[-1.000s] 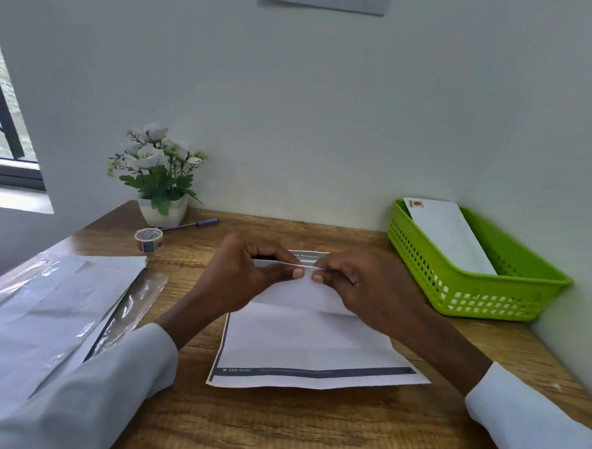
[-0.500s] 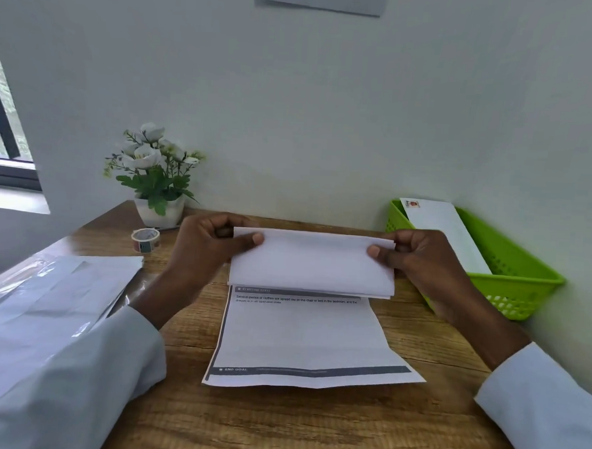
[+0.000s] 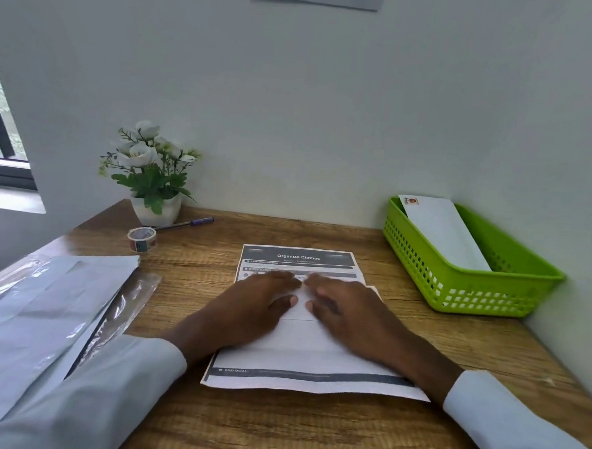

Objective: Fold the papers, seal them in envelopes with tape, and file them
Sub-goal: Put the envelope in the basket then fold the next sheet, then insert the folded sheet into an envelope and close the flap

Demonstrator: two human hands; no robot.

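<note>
- Desk [image 3: 311, 431] is carrying everything: envelope stack [image 3: 37, 300] at your left, green basket [image 3: 456, 287] at your right, one filed envelope [image 3: 445, 232] in it.
- Paper [image 3: 301, 355] is lying flat at centre, printed side up, crease lines showing.
- Left hand [image 3: 249, 307] and right hand [image 3: 348, 313] are pressing it, fingers straight, gripping nothing.
- Risk: uneven pressure is likely skewing the fold, so it may jam in an envelope.
- Tape roll [image 3: 142, 239] is sitting well apart, by the plant [image 3: 150, 168].
</note>
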